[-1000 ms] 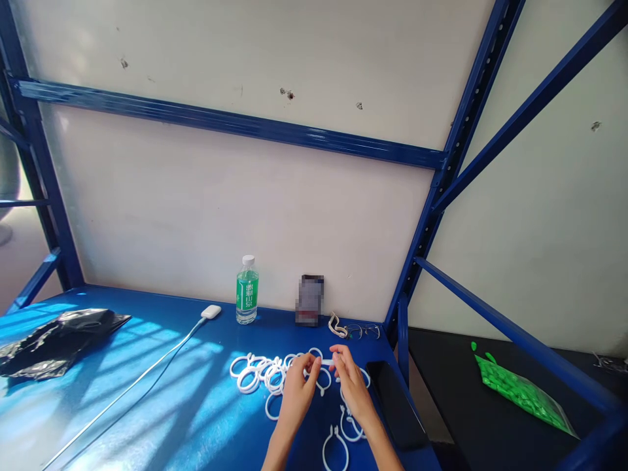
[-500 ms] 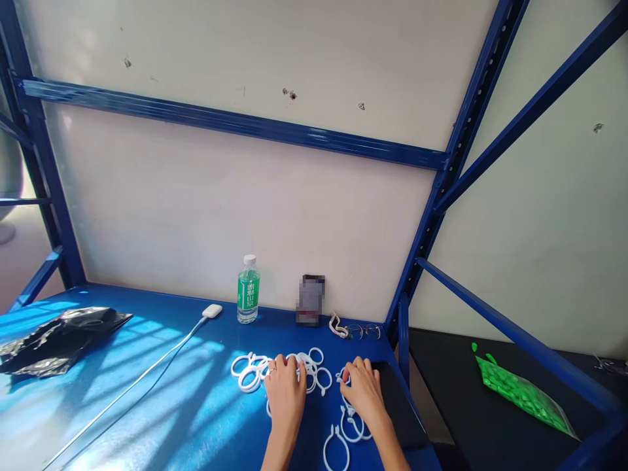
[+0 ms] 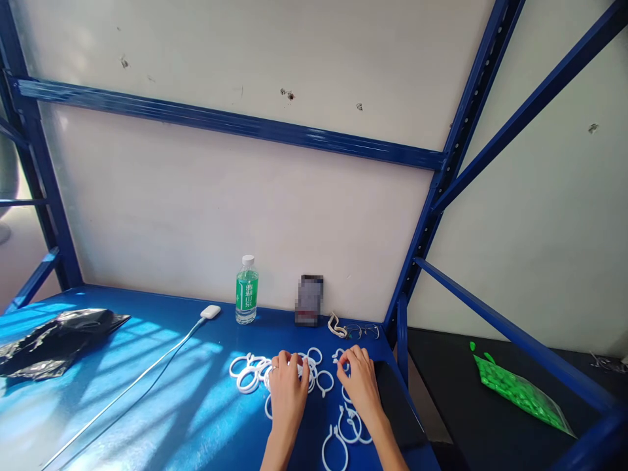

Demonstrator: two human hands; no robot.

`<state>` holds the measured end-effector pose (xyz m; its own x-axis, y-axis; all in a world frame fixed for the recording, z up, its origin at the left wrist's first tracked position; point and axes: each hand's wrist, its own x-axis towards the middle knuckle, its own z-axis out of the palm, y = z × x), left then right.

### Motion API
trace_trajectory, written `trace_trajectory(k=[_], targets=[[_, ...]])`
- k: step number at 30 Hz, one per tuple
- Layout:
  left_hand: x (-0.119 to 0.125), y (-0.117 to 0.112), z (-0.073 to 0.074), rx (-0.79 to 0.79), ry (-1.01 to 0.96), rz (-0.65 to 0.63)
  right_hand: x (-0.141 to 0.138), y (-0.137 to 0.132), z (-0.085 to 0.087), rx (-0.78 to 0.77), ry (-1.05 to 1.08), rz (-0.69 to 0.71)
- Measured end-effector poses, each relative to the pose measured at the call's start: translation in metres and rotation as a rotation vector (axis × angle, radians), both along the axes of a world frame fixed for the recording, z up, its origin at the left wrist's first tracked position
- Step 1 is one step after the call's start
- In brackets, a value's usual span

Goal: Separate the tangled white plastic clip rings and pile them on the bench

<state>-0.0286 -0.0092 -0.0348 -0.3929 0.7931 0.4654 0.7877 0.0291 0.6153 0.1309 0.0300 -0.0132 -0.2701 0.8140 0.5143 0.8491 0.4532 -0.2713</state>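
Note:
Several white plastic open rings (image 3: 247, 378) with small knobbed ends lie in a pile on the blue table (image 3: 206, 405). My left hand (image 3: 288, 392) rests over the pile's right part, fingers curled down among the rings; its fingertips partly hide what they grip. To the right, my right hand (image 3: 362, 379) has thumb and index finger brought together at a white ring (image 3: 337, 356) by its fingertips. More open rings (image 3: 334, 449) lie in a loose column below and left of my right hand, partly covered by it.
Behind stand a water bottle (image 3: 246, 294), a blurred phone-like object (image 3: 309, 301), a beige band (image 3: 336, 327) and glasses (image 3: 363, 331). A black tray-like object (image 3: 400, 405) lies right, a charger cable (image 3: 132, 392) and black bag (image 3: 59, 343) left. Blue rack posts (image 3: 426, 229) frame the table.
My right hand has shifted slightly left, and a white ring now shows above its fingertips. My left hand stays over the pile with little movement. The view has shifted slightly.

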Motion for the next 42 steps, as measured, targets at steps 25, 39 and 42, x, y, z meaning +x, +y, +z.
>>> trace_trajectory(k=[25,39,42], targets=[[0.01,-0.002,0.016,-0.021,-0.611,-0.643,-0.01,-0.015,0.012,-0.014,0.631,0.242],[0.012,-0.005,0.019,-0.036,-0.539,-0.703,-0.01,-0.011,0.011,-0.32,0.618,0.272],[0.012,-0.005,0.019,-0.035,-0.567,-0.709,-0.011,-0.014,0.015,-0.31,0.641,0.281]])
